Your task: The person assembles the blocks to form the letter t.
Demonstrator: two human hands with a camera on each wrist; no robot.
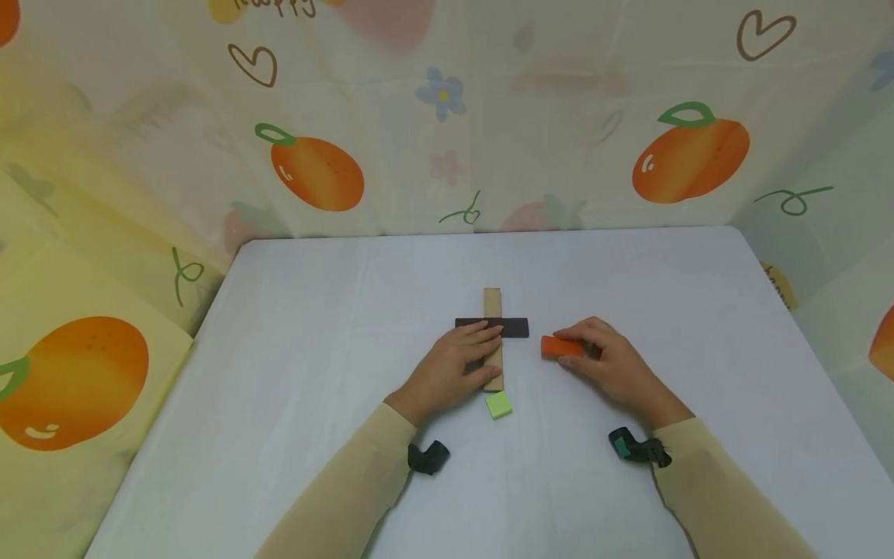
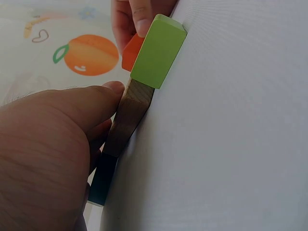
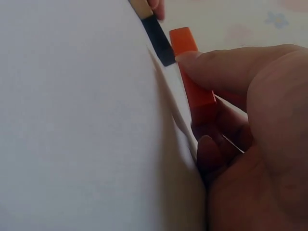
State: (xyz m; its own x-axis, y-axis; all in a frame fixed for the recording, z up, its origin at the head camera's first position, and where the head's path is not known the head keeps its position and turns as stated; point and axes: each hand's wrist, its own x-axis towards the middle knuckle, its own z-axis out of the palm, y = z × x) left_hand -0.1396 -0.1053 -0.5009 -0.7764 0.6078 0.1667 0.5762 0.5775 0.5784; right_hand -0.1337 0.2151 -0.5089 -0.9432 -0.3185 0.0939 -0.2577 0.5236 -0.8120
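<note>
My right hand (image 1: pixel 615 365) pinches an orange block (image 1: pixel 561 347) between thumb and fingers, right of a cross of blocks. The cross has a long light-wood block (image 1: pixel 492 303) running away from me and a black block (image 1: pixel 515 328) running crosswise. My left hand (image 1: pixel 447 365) rests on the cross, its fairly straight fingers on the black block and the thumb on the wooden part near its near end. At that near end lies a small lime-green block (image 1: pixel 499 404), slightly turned. In the right wrist view the orange block (image 3: pixel 185 41) is held lengthwise.
All the blocks lie on a white-covered table (image 1: pixel 314 310). Behind it hangs a cream cloth (image 1: pixel 545 140) printed with oranges, hearts and flowers, and similar cloth hangs at both sides. Each wrist carries a small black device (image 1: pixel 429 458).
</note>
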